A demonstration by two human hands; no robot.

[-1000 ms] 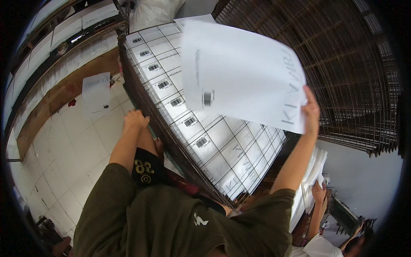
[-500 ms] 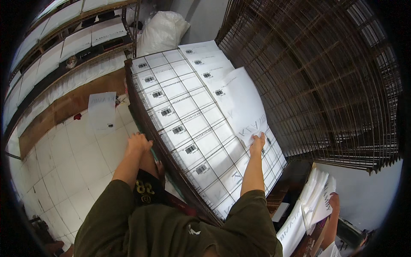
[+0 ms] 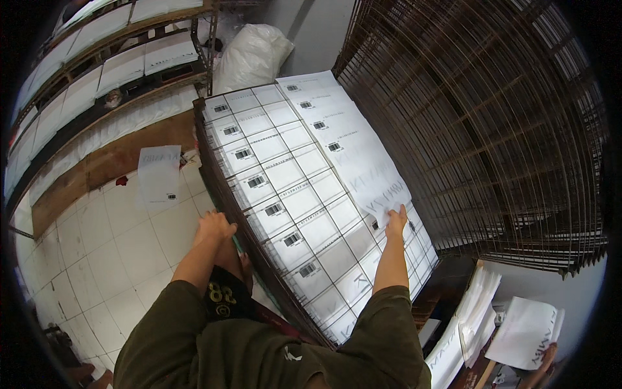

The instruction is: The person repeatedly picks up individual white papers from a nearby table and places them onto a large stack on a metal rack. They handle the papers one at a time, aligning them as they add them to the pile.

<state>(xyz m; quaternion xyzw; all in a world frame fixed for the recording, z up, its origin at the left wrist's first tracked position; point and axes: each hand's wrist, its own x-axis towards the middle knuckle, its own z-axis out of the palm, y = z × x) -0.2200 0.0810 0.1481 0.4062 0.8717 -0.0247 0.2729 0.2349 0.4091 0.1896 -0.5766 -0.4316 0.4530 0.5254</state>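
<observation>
My right hand (image 3: 396, 222) pinches the near edge of a white printed paper sheet (image 3: 372, 170). The sheet lies mostly flat over the right part of a tilted wire-grid rack (image 3: 202, 139), along a row of sheets with small barcodes. Through the wires show more white sheets (image 3: 304, 193), each with a barcode at its left side. My left hand (image 3: 216, 227) rests on my knee beside the rack's left edge. Its fingers are curled together and hold nothing.
A tall set of wire racks (image 3: 473, 129) stands raised at the right. Shelves of paper stacks (image 3: 120, 71) line the left, near a white sack (image 3: 253, 55). One sheet (image 3: 159, 176) lies on the tiled floor. At lower right another person's hand (image 3: 543, 364) holds a sheet (image 3: 526, 332) beside a paper pile (image 3: 463, 330).
The sheet in my right hand has come down flat onto the rack. The other person's sheet has moved right, away from the pile. My left hand stays on my knee.
</observation>
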